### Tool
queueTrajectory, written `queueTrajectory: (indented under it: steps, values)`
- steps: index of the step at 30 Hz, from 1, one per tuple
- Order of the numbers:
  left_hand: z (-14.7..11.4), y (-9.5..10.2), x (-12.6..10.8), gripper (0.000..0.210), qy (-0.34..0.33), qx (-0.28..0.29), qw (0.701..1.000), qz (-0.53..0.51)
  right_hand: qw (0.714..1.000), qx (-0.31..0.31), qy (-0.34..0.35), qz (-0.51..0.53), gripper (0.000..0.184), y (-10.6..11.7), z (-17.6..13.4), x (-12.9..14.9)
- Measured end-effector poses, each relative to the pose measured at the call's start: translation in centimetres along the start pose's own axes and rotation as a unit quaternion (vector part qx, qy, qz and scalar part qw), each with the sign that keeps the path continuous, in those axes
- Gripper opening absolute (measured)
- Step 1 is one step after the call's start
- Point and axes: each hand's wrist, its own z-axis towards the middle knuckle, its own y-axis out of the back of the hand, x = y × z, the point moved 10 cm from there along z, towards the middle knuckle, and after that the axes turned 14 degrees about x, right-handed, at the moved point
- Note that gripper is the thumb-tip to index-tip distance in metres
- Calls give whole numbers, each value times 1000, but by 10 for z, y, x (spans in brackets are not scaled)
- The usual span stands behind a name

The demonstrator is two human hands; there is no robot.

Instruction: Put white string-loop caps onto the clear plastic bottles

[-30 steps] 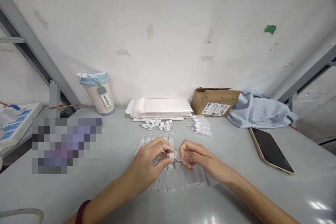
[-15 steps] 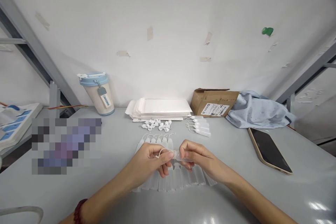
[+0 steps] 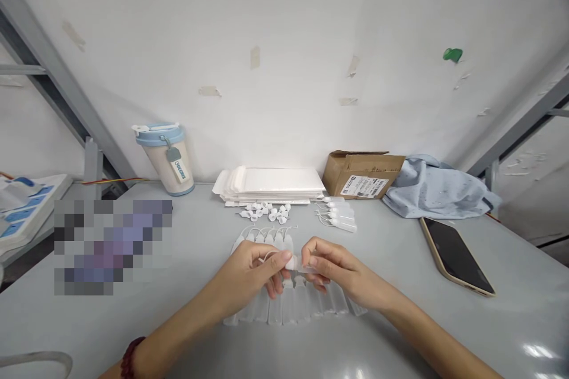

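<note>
Between thumb and fingers, my left hand point(image 3: 262, 269) pinches a white cap point(image 3: 291, 262) with a thin cord loop. The cap sits at the end of a small translucent plastic bottle point(image 3: 304, 269). My right hand point(image 3: 335, 266) is closed around that bottle, partly hiding it. Below both hands lies a row of similar translucent bottles point(image 3: 302, 302); several more with corded tops point(image 3: 280, 240) lie just behind, partly covered by my left hand. Loose white caps point(image 3: 271, 211) are scattered beyond them. At the back right, several capped bottles point(image 3: 342, 219) lie with their cords pointing left.
A stack of white padded envelopes point(image 3: 280, 180) lies against the wall, beside a cardboard box point(image 3: 368, 172) and a blue cloth point(image 3: 438, 186). A phone point(image 3: 457, 257) lies to the right. A tumbler point(image 3: 166, 160) stands at the left, near a blurred-out item point(image 3: 120, 243) and a power strip point(image 3: 31, 207).
My left fingers have shifted on the cap and its cord is now more hidden behind my hand. My right fingers have moved slightly left along the bottle.
</note>
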Motion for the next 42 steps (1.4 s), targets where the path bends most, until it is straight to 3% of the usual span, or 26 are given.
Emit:
queueTrajectory:
  steps: [4, 9, 13, 21, 28, 34, 38, 42]
  values:
    - [1, -4, 5, 42, 22, 17, 999, -22, 1000, 3, 5, -7, 22, -1, 0, 1]
    - [-4, -2, -8, 24, -32, -2, 999, 20, 1000, -3, 1, 16, 23, 0, -1, -2]
    - [-6, -1, -15, 21, -58, -19, 997, 50, 999, -5, 0, 50, 23, 0, -1, -5]
    - [-4, -5, -9, 31, -21, 12, 999, 38, 999, -29, -3, 25, 24, 5, -1, -7]
    - [0, -2, 5, 37, 28, 4, 997, -71, 991, -126, -7, -45, 29, 28, -7, -7]
    - [0, -9, 12, 41, 48, 16, 993, -103, 991, -124, 2, -57, 25, 27, -6, -4]
    - [0, -8, 3, 38, 5, 12, 1000, -14, 989, -129, 0, -78, 25, 27, -7, -1]
    - [-7, -4, -19, 36, -67, -51, 977, 197, 987, -140, -1, -77, 29, 30, -9, -2]
